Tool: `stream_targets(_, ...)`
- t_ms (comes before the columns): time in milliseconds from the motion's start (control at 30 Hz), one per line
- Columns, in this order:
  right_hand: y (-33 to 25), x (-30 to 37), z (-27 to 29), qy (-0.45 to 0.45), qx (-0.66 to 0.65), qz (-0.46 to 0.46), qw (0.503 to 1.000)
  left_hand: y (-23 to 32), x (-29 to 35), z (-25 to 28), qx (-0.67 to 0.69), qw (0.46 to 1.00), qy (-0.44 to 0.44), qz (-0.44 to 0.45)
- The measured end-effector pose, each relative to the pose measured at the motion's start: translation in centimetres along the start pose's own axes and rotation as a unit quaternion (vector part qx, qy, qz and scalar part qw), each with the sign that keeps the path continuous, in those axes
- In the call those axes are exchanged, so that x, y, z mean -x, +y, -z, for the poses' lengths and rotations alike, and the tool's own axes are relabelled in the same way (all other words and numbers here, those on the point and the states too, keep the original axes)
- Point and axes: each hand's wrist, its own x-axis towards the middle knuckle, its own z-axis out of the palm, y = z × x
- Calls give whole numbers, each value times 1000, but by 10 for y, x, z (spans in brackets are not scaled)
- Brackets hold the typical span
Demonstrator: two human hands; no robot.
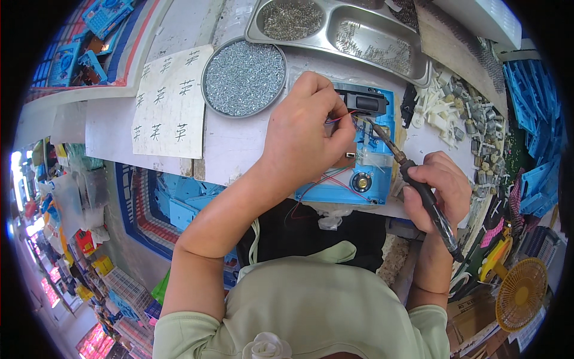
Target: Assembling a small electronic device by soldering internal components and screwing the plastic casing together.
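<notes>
My left hand point(302, 140) pinches thin red and blue wires point(336, 119) over the blue plastic housing point(373, 173) on the table point(233, 143), hiding the joint. My right hand point(439, 188) grips a soldering iron point(412, 176), its tip lost behind my fingers.

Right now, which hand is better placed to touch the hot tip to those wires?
Probably the right hand: it grips the soldering iron, tip already at the blue housing. The left hand is pinching the wires.
</notes>
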Motion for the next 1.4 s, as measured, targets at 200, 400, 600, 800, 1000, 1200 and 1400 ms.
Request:
stream_targets(200,2,-6,2,-13,3,-19,1000,3,-1,2,-9,1000,-11,18)
stream_targets(400,5,-12,0,-41,18,-39,998,5,-1,-1,-13,1000,-6,26)
stream_targets(600,6,-15,-3,-45,12,-40,998,2,1,-4,-3,999,2,32)
stream_targets(800,5,-16,-3,-44,11,-39,998,2,1,-4,-23,1000,4,16)
stream_targets(1000,7,-15,-3,-36,13,-39,998,2,1,-7,-28,999,16,10)
stream_targets(1200,7,-14,-1,-30,9,-47,998,3,3,-10,-50,998,30,0)
stream_targets(1400,0,-11,12,-32,2,-34,999,4,2,-9,-54,998,35,-9)
